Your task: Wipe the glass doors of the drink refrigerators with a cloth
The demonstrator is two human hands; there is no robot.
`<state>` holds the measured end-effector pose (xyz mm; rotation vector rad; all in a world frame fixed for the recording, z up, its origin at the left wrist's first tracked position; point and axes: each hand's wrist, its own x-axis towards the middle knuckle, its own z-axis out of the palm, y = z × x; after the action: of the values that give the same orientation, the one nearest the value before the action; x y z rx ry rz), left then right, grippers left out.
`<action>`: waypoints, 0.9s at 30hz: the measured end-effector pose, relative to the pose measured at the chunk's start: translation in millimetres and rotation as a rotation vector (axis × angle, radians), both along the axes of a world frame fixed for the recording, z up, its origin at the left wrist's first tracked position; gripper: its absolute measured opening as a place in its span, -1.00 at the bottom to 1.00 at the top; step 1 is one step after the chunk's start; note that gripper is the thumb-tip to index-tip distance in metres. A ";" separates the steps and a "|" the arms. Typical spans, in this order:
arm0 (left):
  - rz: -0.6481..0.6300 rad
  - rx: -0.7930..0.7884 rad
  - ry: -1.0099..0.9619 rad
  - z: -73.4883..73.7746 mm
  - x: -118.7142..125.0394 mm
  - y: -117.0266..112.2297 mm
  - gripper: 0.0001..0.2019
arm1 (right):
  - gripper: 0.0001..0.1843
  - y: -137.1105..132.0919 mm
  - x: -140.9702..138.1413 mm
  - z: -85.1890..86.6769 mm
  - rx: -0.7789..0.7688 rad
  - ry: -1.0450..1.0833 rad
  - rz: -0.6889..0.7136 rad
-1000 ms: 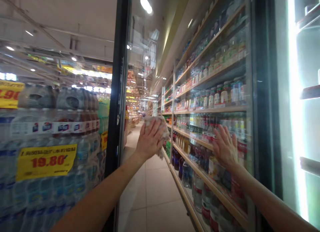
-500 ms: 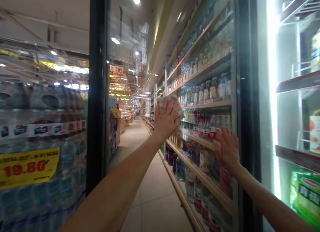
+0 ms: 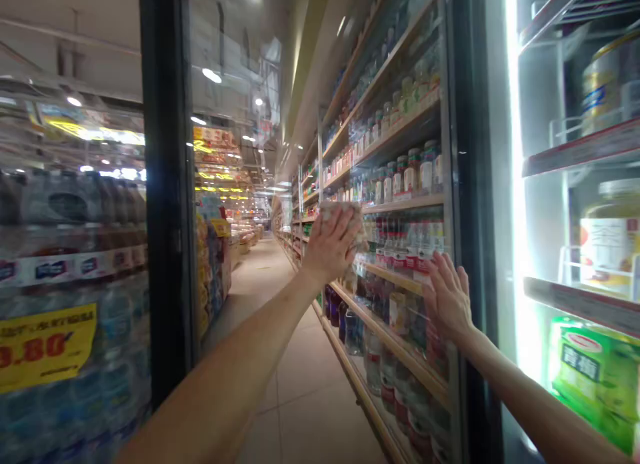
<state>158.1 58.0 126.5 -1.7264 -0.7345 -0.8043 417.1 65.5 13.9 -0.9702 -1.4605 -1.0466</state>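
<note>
My left hand (image 3: pixel 330 244) presses a crumpled pale cloth (image 3: pixel 350 217) flat against the glass of an open fridge door (image 3: pixel 280 184), its fingers lying over the cloth. My right hand (image 3: pixel 447 297) rests open and flat on the same glass lower down, near the door's dark right frame (image 3: pixel 470 217). Through the glass I see the aisle and shelves of bottles.
Stacked packs of water bottles (image 3: pixel 75 284) with a yellow price tag (image 3: pixel 45 347) stand at the left. The lit fridge interior (image 3: pixel 580 217) with jars and green packs is at the right. A tiled aisle floor (image 3: pixel 310 384) runs ahead beside long drink shelves (image 3: pixel 390 204).
My left hand has slid the cloth rightward and slightly upward across the glass. My view has turned right, showing more of the fridge interior. The right hand stays flat on the glass.
</note>
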 end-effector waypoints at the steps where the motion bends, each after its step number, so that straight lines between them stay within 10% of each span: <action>1: 0.024 -0.002 -0.095 4.6 0.5 -0.4 -0.49 | -0.36 0.4 0.0 -0.6 -0.005 0.000 0.006; 8: -0.049 -0.023 0.318 -51.3 11.1 0.1 -0.49 | -0.37 -11.0 -29.3 2.5 0.044 -0.064 0.232; 13: -0.040 0.028 0.045 -57.3 4.3 -2.3 -0.38 | -0.38 -16.6 -97.4 19.1 0.058 -0.066 0.592; 19: 0.018 0.068 -0.087 -48.3 -59.2 -17.5 -0.28 | -0.48 -6.0 -169.0 46.6 -0.012 0.037 0.310; 22: 0.089 0.113 -0.191 -47.2 -82.4 -20.5 -0.33 | -0.52 1.2 -158.6 57.9 -0.039 0.073 0.156; 27: 0.115 0.080 -0.256 -54.9 -86.2 -19.8 -0.34 | -0.49 22.8 -59.5 46.0 -0.084 0.467 -0.014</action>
<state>71.8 38.2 71.6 -1.5111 -0.9516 -0.9719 357.6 88.3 59.9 -1.1936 -1.1163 -0.7087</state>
